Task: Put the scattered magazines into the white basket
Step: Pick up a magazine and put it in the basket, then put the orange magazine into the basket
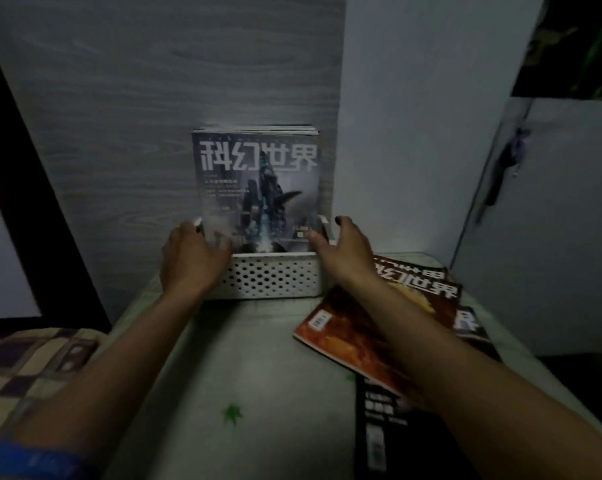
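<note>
A white perforated basket [275, 277] stands at the back of the table against the wall. Several magazines stand upright in it, the front one [258, 181] with a dark blue-grey cover. My left hand [192, 261] rests on the basket's left end, fingers touching the front magazine's lower left corner. My right hand [344, 251] is at the basket's right end, fingers spread against the rim and the magazine's lower right edge. An orange-red magazine [348, 337] lies flat at the right, partly under my right forearm, on top of other magazines [427, 282]. A black magazine [382, 431] lies nearer me.
The table [244, 358] has a pale cloth with small green leaf marks. A wood-grain panel [154, 98] and a white wall [424, 116] stand behind the basket. A checked fabric [29, 362] lies at the lower left. A white door or cabinet [552, 237] is at the right.
</note>
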